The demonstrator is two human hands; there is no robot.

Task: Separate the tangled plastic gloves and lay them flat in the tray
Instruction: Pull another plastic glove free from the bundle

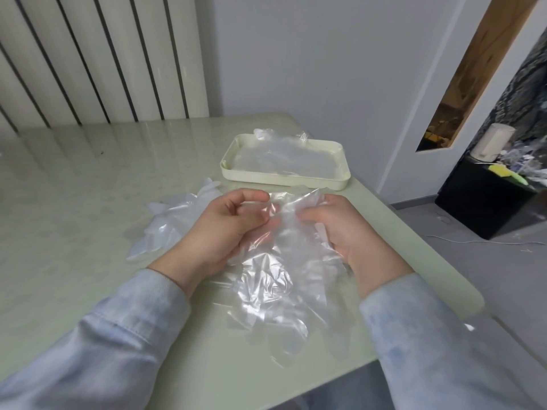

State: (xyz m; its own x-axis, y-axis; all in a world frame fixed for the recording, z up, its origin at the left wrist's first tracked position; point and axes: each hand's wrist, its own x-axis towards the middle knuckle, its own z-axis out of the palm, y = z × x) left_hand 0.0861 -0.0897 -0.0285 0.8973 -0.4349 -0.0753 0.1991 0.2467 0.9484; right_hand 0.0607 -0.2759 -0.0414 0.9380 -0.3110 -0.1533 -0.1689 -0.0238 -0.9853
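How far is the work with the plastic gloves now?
Done: some gloves lie fairly flat in the tray. In hand: the left hand and right hand both pinch a crumpled clump. Left: that clump and the loose pile on the table beside the left hand.

Pale green table (88, 187), white slatted wall (88, 54), grey floor (488, 276).

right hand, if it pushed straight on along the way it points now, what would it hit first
Likely the near wall of the tray; the right hand, gripping the glove, points roughly there, though depth is unclear.
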